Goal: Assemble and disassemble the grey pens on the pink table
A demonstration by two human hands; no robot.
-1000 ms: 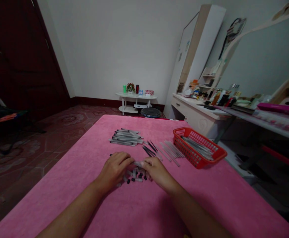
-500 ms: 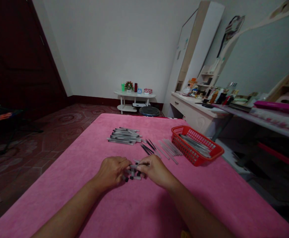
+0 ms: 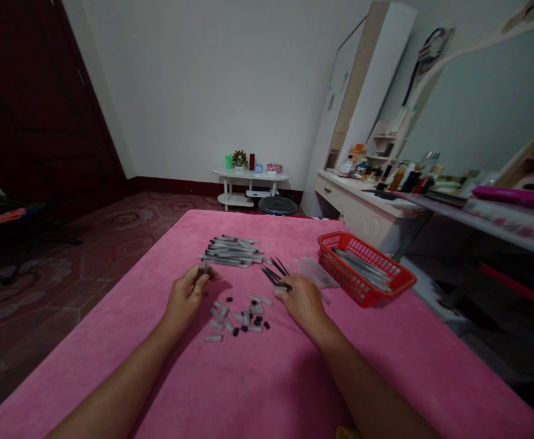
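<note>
My left hand (image 3: 188,296) is raised over the cloth, thumb and fingers pinched on a small greyish pen piece that is partly hidden and blurred. My right hand (image 3: 301,300) is closed at the near ends of several thin black pointed rods (image 3: 272,275); what its fingertips pinch is not clear. Between the hands lie scattered small translucent pen pieces (image 3: 221,312) and short black plugs (image 3: 244,328). Beyond my left hand is a pile of grey pens with black ends (image 3: 232,250). Clear thin tubes (image 3: 313,271) lie side by side past my right hand.
A red plastic basket (image 3: 362,296) holding more pen-like sticks stands on the right of the pink cloth (image 3: 212,390). Farther right is a white dressing table (image 3: 358,204) with bottles. A small white stand (image 3: 234,175) is by the back wall, a dark door (image 3: 28,110) at left.
My hands were together over the small pieces. They have moved apart, left to the left and up, right to the black rods, uncovering the scattered pieces.
</note>
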